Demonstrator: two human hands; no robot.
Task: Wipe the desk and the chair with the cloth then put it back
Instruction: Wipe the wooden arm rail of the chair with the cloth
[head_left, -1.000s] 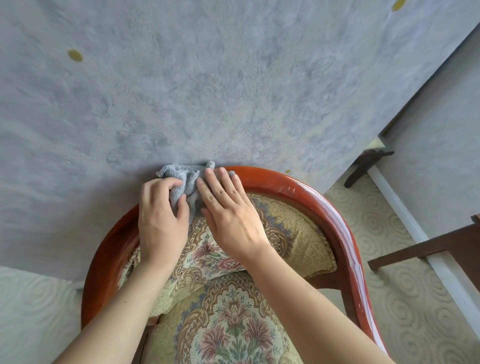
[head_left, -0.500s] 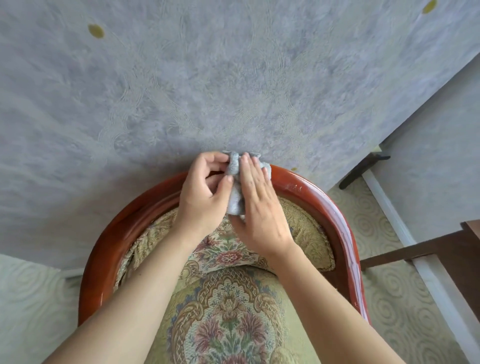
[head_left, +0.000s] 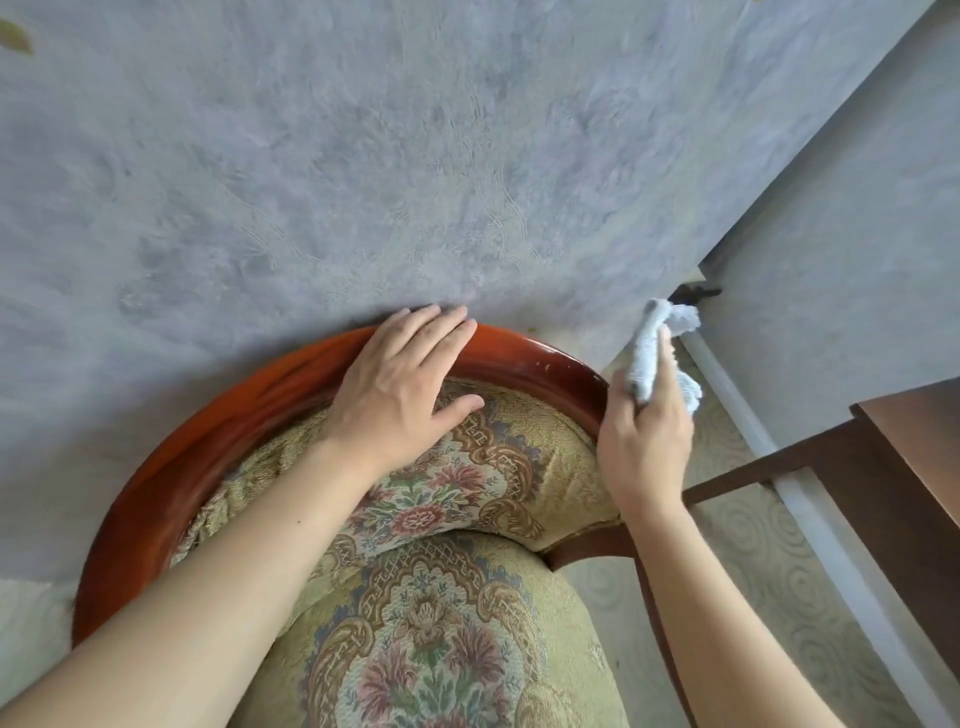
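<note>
An armchair with a curved red-brown wooden back rail (head_left: 218, 415) and floral upholstery (head_left: 447, 613) stands against a grey-blue wall. My left hand (head_left: 400, 384) lies flat on top of the rail, fingers spread, holding nothing. My right hand (head_left: 644, 436) is off the chair's right side, just past the rail's end, gripping a bunched pale blue cloth (head_left: 649, 353) that sticks up above the fingers. The cloth is clear of the rail.
A dark wooden desk (head_left: 914, 467) with a cross bar stands at the right. A white skirting board (head_left: 810, 519) runs along the side wall over patterned pale carpet (head_left: 769, 587). A dark object (head_left: 693, 293) sits in the wall corner.
Both hands held the cloth at the top of the rail. Now my right hand has carried it off to the chair's right side, and my left hand rests flat on the rail.
</note>
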